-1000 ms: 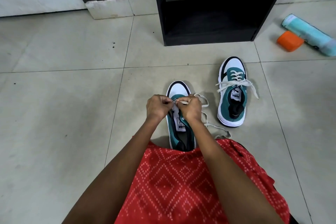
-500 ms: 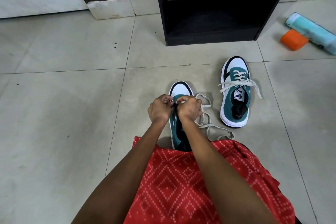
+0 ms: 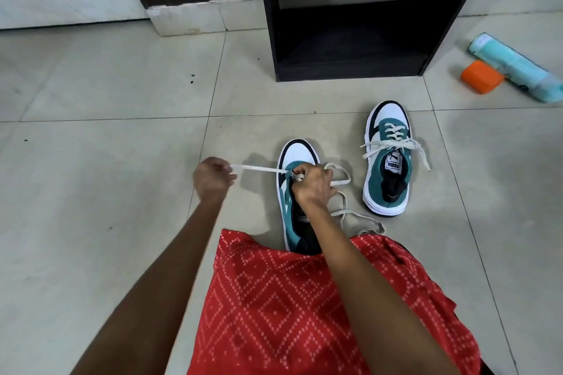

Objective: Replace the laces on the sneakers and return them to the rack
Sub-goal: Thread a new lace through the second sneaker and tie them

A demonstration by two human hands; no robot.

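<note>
Pale beige tiled floor [image 3: 106,192], dark grout lines, a few dark specks.

Nearest: red cloth with a white dotted diamond print [image 3: 304,313] across the lap. Its front edge hides the heel of the teal, white and black sneaker [image 3: 300,155] lying just ahead. Both bare forearms reach out over the cloth. The right forearm crosses the sneaker's opening and covers the tongue.

Sneaker sits flat on its sole, long axis running straight away from the person, white toe toward the rack.

Flat off-white shoelace [image 3: 259,168]: one end stretched taut leftward from the front eyelets, the rest in loose loops on the floor at the sneaker's right side.

Left hand [image 3: 213,178]: well left of the shoe, fingers curled, pinching the taut lace end. Right hand [image 3: 313,183]: on the front eyelets, knuckles up, fingers bent and pinching lace there.

Farther right, a second sneaker in the same colours [image 3: 376,179], laced, lace ends splayed sideways, toe also pointing away.

Beyond, a black wooden shoe rack [image 3: 271,39] stands on the floor. Far right, an orange rounded block [image 3: 481,76] just beside a pale turquoise cylinder [image 3: 515,67] lying on its side.
</note>
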